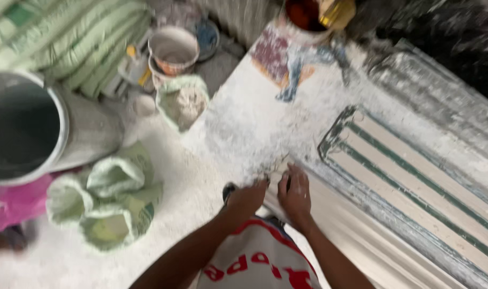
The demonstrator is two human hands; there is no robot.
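Observation:
My left hand [247, 199] and my right hand [296, 194] meet at the near edge of a white, powder-covered work table [244, 123]. Both press on the end of a long white plaster strip [335, 225] that lies along the table's edge. The right hand's fingers are spread flat over the strip's end. The left hand's fingers curl at the strip's corner, and whether they grip it is blurred. A long mould with green ridges [415, 176] lies beside the strip on the right.
A big grey drum [24, 128] stands at the left. Open sacks of white powder [182, 101] and rolled-down sacks [113, 198] sit on the dusty floor. A bucket [173, 49] and a red-lined container [308, 15] stand at the far end.

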